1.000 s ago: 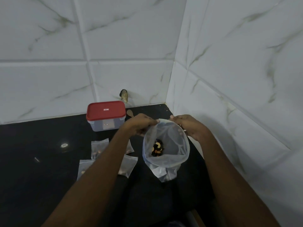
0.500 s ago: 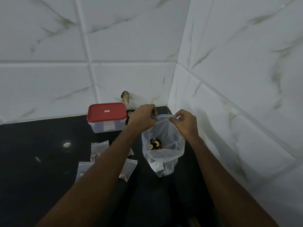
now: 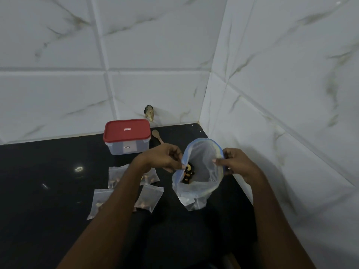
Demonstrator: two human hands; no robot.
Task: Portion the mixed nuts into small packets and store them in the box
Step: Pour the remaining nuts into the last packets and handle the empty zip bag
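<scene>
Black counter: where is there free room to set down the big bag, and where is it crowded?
Largest bare patch: the counter left of the red-lidded box and the small packets, up to the back wall. A smaller one: the corner between the wooden spoon and the right wall. Crowded: the strip between the packets and the big bag.

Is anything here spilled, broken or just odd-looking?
Nothing is spilled: the nuts lie inside the big bag that the left hand and right hand pinch open. One oddity: a dark ragged patch on the wall tile behind the red-lidded box, perhaps a chip or hole.
</scene>
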